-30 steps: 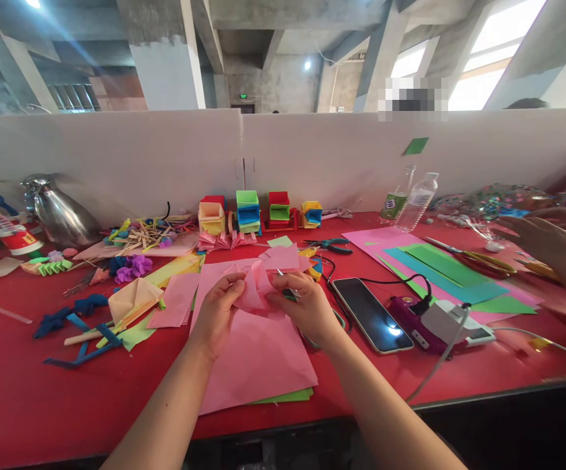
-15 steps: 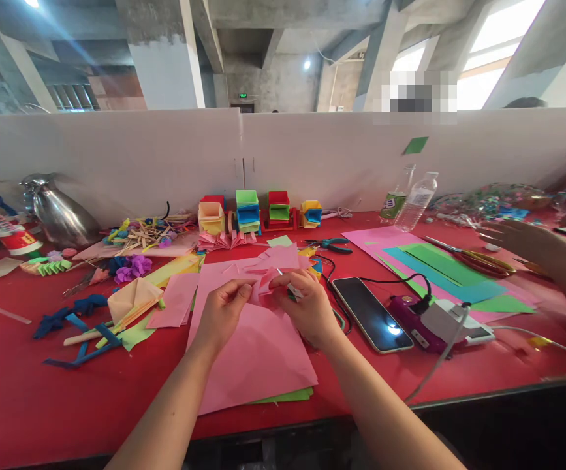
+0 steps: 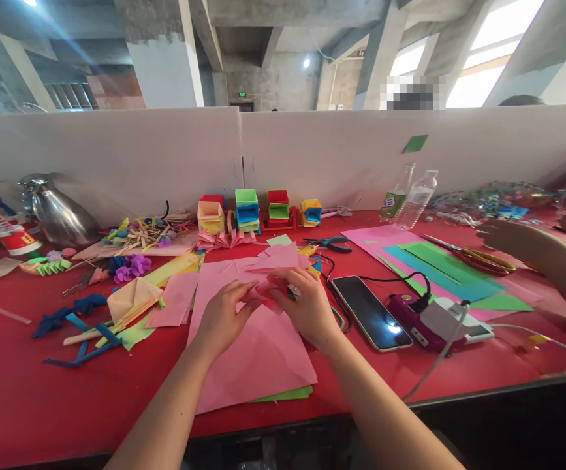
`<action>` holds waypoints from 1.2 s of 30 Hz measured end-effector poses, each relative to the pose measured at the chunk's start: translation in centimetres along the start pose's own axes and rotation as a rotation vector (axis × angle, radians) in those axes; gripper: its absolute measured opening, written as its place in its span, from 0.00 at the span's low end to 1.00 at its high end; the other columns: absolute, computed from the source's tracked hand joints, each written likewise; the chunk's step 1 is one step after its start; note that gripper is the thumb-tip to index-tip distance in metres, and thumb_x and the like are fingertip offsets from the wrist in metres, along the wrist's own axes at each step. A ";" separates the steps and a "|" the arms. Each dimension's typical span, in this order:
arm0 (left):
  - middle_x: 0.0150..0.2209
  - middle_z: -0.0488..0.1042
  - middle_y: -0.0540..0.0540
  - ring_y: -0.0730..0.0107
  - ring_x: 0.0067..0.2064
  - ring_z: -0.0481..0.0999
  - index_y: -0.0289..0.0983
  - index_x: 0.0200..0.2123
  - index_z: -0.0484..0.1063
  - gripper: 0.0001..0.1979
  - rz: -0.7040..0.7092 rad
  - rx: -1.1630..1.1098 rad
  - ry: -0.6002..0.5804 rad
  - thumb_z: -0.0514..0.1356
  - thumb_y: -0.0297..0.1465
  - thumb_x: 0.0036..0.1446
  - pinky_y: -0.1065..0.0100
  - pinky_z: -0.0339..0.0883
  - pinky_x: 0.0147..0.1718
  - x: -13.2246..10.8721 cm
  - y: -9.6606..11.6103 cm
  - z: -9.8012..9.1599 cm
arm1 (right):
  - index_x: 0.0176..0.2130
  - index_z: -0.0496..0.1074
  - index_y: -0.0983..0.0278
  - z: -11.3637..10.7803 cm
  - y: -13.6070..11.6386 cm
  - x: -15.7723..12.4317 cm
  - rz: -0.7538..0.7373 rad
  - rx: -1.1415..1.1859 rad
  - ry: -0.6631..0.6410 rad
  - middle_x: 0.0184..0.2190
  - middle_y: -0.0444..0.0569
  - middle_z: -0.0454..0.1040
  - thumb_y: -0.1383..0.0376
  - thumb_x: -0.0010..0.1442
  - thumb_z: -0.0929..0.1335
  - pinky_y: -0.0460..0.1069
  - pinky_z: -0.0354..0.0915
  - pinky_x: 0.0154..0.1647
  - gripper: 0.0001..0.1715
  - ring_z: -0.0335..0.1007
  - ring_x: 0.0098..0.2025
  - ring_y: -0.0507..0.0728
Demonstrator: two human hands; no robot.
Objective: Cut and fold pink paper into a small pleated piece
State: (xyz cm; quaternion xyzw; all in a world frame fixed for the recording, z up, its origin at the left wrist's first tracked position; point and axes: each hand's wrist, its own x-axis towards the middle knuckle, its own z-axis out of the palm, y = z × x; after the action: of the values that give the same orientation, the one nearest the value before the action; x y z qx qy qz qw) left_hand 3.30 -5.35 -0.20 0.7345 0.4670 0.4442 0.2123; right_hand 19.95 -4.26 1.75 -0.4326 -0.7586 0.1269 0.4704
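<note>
My left hand [image 3: 224, 313] and my right hand [image 3: 302, 307] meet over a large pink paper sheet [image 3: 258, 359] on the red table. Both pinch a small folded pink paper piece [image 3: 263, 292] between their fingertips, pressed low and almost flat. A thin metal tool [image 3: 292, 290] also sticks out of my right hand's fingers. More pink sheets [image 3: 277, 258] lie just behind the hands.
A phone [image 3: 368, 312] and a glue gun with cable [image 3: 434, 316] lie right of my hands. Another person's hand [image 3: 512, 238] hovers at far right near scissors [image 3: 478, 258] and coloured sheets [image 3: 439, 267]. Paper boxes [image 3: 248, 212], bottles [image 3: 417, 199], a metal kettle [image 3: 57, 212] and craft scraps line the back.
The folded pink piece has been squeezed smaller and lower between my fingers. The other person's hand at right has drawn back a little.
</note>
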 end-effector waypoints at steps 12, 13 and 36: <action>0.33 0.68 0.48 0.67 0.34 0.69 0.42 0.37 0.75 0.08 -0.016 -0.043 -0.065 0.57 0.32 0.55 0.69 0.60 0.32 -0.1 0.5 0.0 | 0.30 0.73 0.59 -0.3 0.2 0.1 -0.006 0.205 -0.054 0.40 0.47 0.67 0.64 0.48 0.73 0.53 0.59 0.49 0.07 0.64 0.47 0.58; 0.32 0.68 0.48 0.68 0.34 0.69 0.42 0.37 0.76 0.08 -0.018 -0.044 -0.075 0.57 0.32 0.54 0.69 0.60 0.32 -0.2 0.5 0.0 | 0.30 0.73 0.59 -0.4 0.2 0.1 0.002 0.219 -0.065 0.40 0.47 0.67 0.64 0.48 0.73 0.54 0.59 0.49 0.06 0.64 0.47 0.58; 0.30 0.74 0.49 0.71 0.32 0.71 0.37 0.38 0.73 0.14 -0.271 -0.871 -0.022 0.66 0.32 0.46 0.71 0.65 0.32 -0.1 0.9 0.3 | 0.21 0.71 0.62 -0.8 0.0 0.3 0.247 0.592 -0.049 0.34 0.46 0.69 0.64 0.46 0.72 0.53 0.55 0.51 0.07 0.65 0.43 0.56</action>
State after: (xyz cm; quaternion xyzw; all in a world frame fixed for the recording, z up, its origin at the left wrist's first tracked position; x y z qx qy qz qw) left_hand 3.98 -5.82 0.29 0.5138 0.3261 0.5596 0.5626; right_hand 20.55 -4.15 2.31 -0.3625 -0.6415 0.4087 0.5386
